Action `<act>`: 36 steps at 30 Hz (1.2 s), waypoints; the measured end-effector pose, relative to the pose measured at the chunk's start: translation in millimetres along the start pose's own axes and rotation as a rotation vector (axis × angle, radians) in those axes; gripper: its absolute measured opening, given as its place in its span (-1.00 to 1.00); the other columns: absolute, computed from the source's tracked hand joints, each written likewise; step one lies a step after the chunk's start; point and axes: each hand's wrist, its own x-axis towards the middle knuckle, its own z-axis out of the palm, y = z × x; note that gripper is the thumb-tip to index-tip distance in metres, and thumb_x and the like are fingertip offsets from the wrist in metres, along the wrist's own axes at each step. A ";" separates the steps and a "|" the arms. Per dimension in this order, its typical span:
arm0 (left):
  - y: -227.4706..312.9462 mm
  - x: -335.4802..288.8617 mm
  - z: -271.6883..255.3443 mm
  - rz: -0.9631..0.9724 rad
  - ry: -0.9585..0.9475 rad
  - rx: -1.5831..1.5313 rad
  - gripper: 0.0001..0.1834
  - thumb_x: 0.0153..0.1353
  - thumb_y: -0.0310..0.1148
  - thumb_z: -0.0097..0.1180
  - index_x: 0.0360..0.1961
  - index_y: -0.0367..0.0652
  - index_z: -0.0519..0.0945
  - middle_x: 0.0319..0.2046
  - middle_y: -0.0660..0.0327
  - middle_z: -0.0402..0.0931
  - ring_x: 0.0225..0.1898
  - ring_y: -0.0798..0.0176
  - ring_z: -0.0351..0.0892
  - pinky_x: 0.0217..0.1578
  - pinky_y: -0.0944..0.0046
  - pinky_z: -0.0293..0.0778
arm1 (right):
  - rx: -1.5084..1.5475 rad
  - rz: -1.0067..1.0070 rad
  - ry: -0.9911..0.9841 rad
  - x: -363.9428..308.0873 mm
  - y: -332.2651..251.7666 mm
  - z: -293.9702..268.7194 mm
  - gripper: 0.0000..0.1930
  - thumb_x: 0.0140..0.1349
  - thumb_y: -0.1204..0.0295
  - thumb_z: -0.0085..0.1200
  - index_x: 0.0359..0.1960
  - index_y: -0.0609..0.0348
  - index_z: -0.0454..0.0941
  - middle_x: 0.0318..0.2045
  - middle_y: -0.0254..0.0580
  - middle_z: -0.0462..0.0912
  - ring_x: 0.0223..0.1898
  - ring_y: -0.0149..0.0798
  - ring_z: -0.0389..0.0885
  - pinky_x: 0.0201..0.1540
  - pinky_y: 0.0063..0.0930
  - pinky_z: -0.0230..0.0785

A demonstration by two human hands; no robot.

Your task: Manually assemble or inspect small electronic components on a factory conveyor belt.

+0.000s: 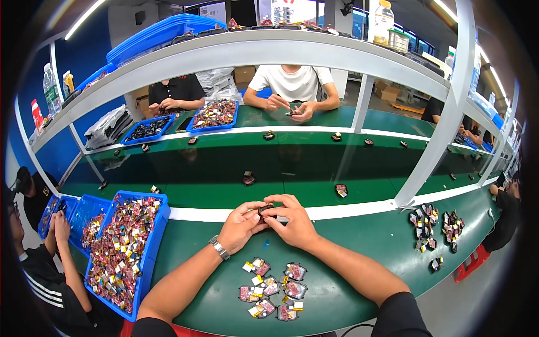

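Above the green tabletop (216, 281), both my hands meet around a small black plastic casing (266, 210). My left hand (238, 227), with a metal watch on its wrist, grips the casing from the left. My right hand (295, 222) closes on it from the other side, thumb and fingers pressed to it. The fingers hide most of the casing. Nearer to me, between my forearms, lie several open casings with red circuit boards and yellow-and-white pieces (271, 286) in two loose columns.
At my left stands a blue tray (163, 224) heaped with red circuit boards. Small piles of assemblies (425, 224) lie to the right. A white rail and shelf post (432, 140) border the green belt (303, 191), which carries scattered units. Co-workers sit across and at the left.
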 end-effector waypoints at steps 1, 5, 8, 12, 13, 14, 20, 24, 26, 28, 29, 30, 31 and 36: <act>0.0 0.2 -0.7 -0.010 -0.009 -0.016 -0.67 0.40 -0.52 0.00 0.17 -0.24 0.39 0.05 0.09 0.54 0.10 0.24 0.55 0.17 0.14 0.53 | 0.010 0.000 -0.001 -0.3 -0.3 -0.3 -0.81 0.14 0.50 0.23 -0.19 0.08 0.71 0.08 -0.21 0.56 0.15 -0.08 0.44 0.14 -0.25 0.41; -3.9 0.3 -2.1 0.015 -0.022 -0.063 -0.66 0.38 -0.51 0.05 0.16 -0.22 0.40 0.05 0.08 0.54 0.11 0.23 0.54 0.17 0.09 0.52 | 0.055 0.025 -0.012 0.9 -4.2 -1.0 -0.80 0.13 0.51 0.23 -0.19 0.08 0.72 0.11 -0.19 0.55 0.20 -0.06 0.41 0.17 -0.21 0.39; -5.9 -0.6 -1.2 0.018 0.009 -0.006 -0.67 0.37 -0.52 0.05 0.15 -0.20 0.40 0.10 0.07 0.52 0.13 0.22 0.54 0.17 0.09 0.52 | 0.029 -0.048 -0.002 1.1 -2.5 -0.4 -0.79 0.11 0.53 0.23 -0.18 0.10 0.71 0.16 -0.19 0.53 0.25 -0.03 0.37 0.22 -0.18 0.35; -6.5 -1.3 -1.4 0.060 0.019 -0.024 -0.68 0.37 -0.53 0.05 0.13 -0.19 0.41 0.14 0.06 0.50 0.14 0.21 0.53 0.17 0.09 0.52 | 0.024 -0.086 -0.023 1.6 -8.2 -1.2 -0.78 0.10 0.54 0.24 -0.18 0.11 0.70 0.19 -0.16 0.51 0.28 0.00 0.35 0.26 -0.16 0.30; -5.5 -0.4 0.8 0.075 0.008 -0.034 -0.68 0.38 -0.52 0.04 0.13 -0.20 0.41 0.11 0.09 0.52 0.11 0.24 0.55 0.15 0.13 0.54 | 0.020 -0.066 -0.015 1.4 -8.5 -2.0 -0.77 0.10 0.55 0.23 -0.17 0.12 0.70 0.18 -0.16 0.52 0.26 -0.01 0.37 0.25 -0.17 0.32; -4.8 0.0 1.9 0.090 -0.003 -0.044 -0.69 0.39 -0.51 0.03 0.13 -0.21 0.42 0.08 0.11 0.54 0.08 0.27 0.56 0.13 0.18 0.55 | 0.016 -0.046 -0.007 1.2 -8.4 -2.4 -0.77 0.10 0.56 0.22 -0.17 0.12 0.69 0.17 -0.16 0.52 0.24 -0.02 0.38 0.24 -0.17 0.33; -5.2 -0.3 1.6 0.085 -0.019 -0.060 -0.69 0.40 -0.51 0.01 0.14 -0.21 0.42 0.04 0.12 0.55 0.07 0.27 0.57 0.13 0.17 0.55 | 0.069 -0.028 0.004 2.4 -3.5 -2.3 -0.79 0.12 0.56 0.20 -0.18 0.10 0.69 0.13 -0.17 0.54 0.18 -0.05 0.42 0.17 -0.23 0.40; -8.0 -1.2 3.4 0.073 -0.008 -0.069 -0.70 0.40 -0.52 0.00 0.14 -0.22 0.42 0.02 0.12 0.56 0.06 0.27 0.57 0.12 0.19 0.56 | 0.086 -0.035 0.001 0.8 -1.3 -0.5 -0.81 0.13 0.54 0.20 -0.20 0.11 0.69 0.13 -0.17 0.54 0.20 -0.06 0.41 0.16 -0.23 0.40; -8.0 -2.8 6.4 0.076 0.033 0.021 -0.71 0.41 -0.53 -0.02 0.14 -0.23 0.41 0.01 0.12 0.55 0.06 0.27 0.57 0.11 0.19 0.57 | 0.104 -0.030 -0.007 0.2 -1.7 0.8 -0.82 0.14 0.53 0.20 -0.20 0.12 0.68 0.14 -0.17 0.53 0.20 -0.07 0.40 0.17 -0.21 0.39; -5.8 -1.7 7.7 0.069 0.047 0.014 -0.69 0.40 -0.53 0.00 0.14 -0.23 0.40 0.02 0.11 0.55 0.06 0.26 0.57 0.13 0.16 0.56 | 0.092 -0.022 -0.009 1.5 -1.8 1.3 -0.81 0.14 0.52 0.21 -0.19 0.13 0.68 0.14 -0.15 0.53 0.20 -0.06 0.40 0.16 -0.20 0.39; -4.8 -1.1 8.5 0.058 0.062 0.008 -0.68 0.39 -0.53 0.02 0.14 -0.22 0.39 0.03 0.10 0.55 0.07 0.24 0.57 0.14 0.13 0.55 | 0.081 -0.012 -0.011 2.0 -2.2 1.4 -0.81 0.15 0.52 0.21 -0.18 0.13 0.68 0.14 -0.13 0.53 0.20 -0.05 0.40 0.16 -0.20 0.39; -4.6 -1.4 8.8 0.059 0.061 0.008 -0.68 0.39 -0.53 0.02 0.14 -0.22 0.39 0.03 0.10 0.55 0.07 0.24 0.57 0.14 0.13 0.55 | 0.080 -0.013 -0.011 1.9 -3.0 2.1 -0.81 0.15 0.52 0.21 -0.18 0.13 0.68 0.14 -0.13 0.53 0.20 -0.05 0.40 0.16 -0.20 0.39; -4.7 -1.6 8.9 0.052 0.068 0.004 -0.68 0.39 -0.52 0.02 0.15 -0.23 0.38 0.02 0.10 0.55 0.06 0.24 0.58 0.14 0.13 0.56 | 0.025 -0.050 0.032 2.0 -4.1 3.0 -0.83 0.14 0.52 0.22 -0.21 0.15 0.67 0.10 -0.12 0.54 0.15 -0.05 0.43 0.11 -0.22 0.41; -5.0 -0.2 9.8 0.036 0.073 0.005 -0.66 0.39 -0.49 0.04 0.16 -0.25 0.37 0.01 0.11 0.56 0.05 0.25 0.58 0.13 0.13 0.56 | -0.123 -0.161 0.171 5.2 -9.1 0.9 -0.87 0.08 0.56 0.24 -0.31 0.19 0.63 -0.11 -0.14 0.57 -0.06 -0.08 0.53 -0.09 -0.29 0.48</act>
